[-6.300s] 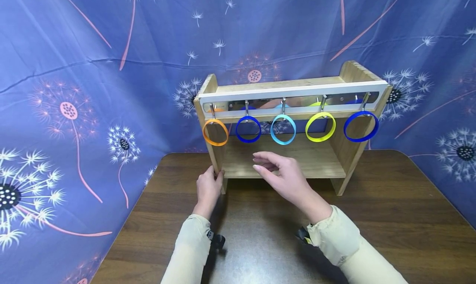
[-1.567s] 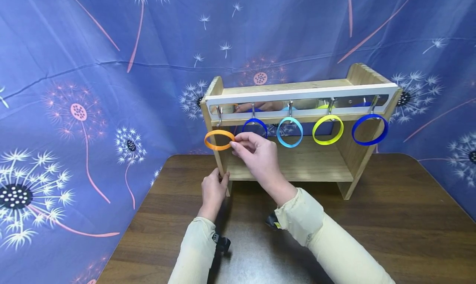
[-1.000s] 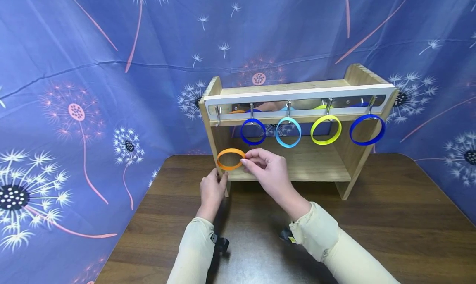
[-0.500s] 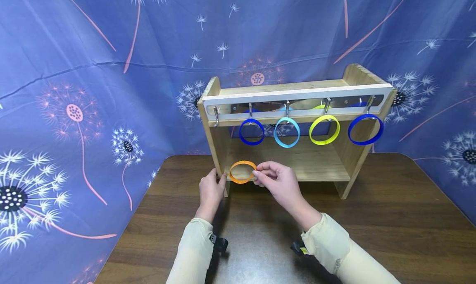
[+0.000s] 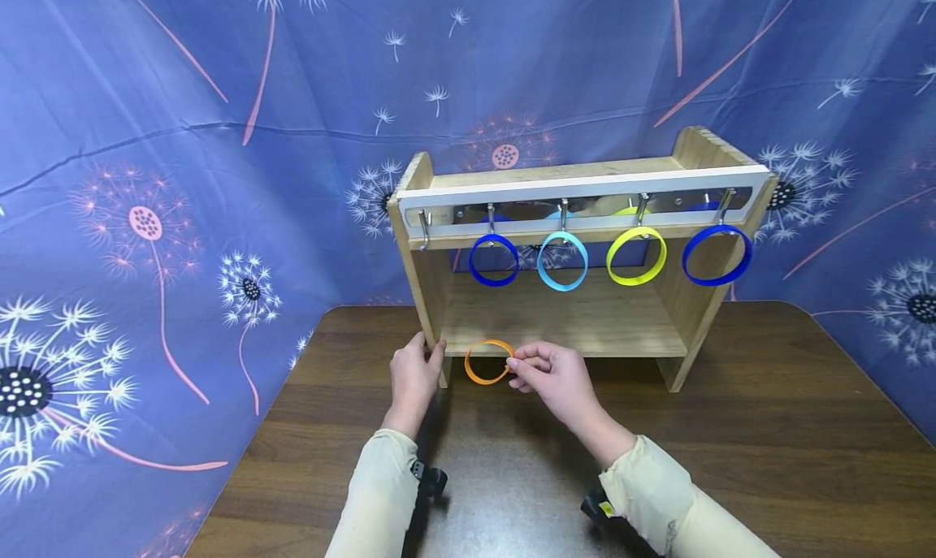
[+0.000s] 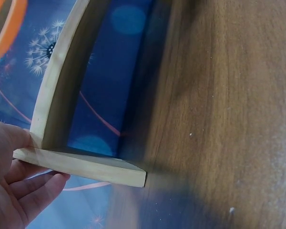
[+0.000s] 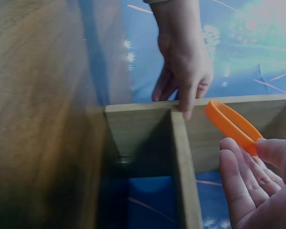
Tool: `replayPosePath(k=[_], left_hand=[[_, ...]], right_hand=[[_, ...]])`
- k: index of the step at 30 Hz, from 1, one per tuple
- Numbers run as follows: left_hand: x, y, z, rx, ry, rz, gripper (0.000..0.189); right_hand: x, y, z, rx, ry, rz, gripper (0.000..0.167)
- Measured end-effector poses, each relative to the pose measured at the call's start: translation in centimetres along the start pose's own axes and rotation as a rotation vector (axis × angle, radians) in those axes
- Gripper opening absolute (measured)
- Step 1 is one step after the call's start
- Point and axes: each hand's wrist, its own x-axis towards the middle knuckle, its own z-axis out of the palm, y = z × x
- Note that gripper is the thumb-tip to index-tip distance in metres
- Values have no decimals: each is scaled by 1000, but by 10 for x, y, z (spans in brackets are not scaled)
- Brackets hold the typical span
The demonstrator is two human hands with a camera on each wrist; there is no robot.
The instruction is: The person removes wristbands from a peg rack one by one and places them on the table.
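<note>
Blue dandelion-print fabric [image 5: 314, 62] backs a brown surface [image 5: 775, 428] bearing a wooden rack [image 5: 570, 322]. Just below the head view's centre, the right hand [image 5: 561, 377] pinches an orange ring [image 7: 224, 125]; further left, the left hand [image 5: 414, 373] grips the rack's lower left. Four rings [image 5: 561, 287] (two dark blue, one light blue, one yellow) hang higher up from hooks [image 5: 564, 209].

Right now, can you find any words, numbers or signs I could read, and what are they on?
None can be read.
Orange ring: no writing shows.
Yellow patch on the black device by the right sleeve: too small to tell.
Grey mark on that sleeve: too blurred to read.
</note>
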Motion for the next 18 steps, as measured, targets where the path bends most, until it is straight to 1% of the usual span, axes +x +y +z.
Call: replayPosePath(k=[4,11,18], left_hand=[[0,-1,1,4,4,3,15],[0,-2,2,3,8,3,15],[0,-3,2,5,11,7,16]], right_hand=[[-3,10,2,3,-11,38,19],[-6,28,8,17,-41,122,13],[-10,40,15,28,-81,159,16]])
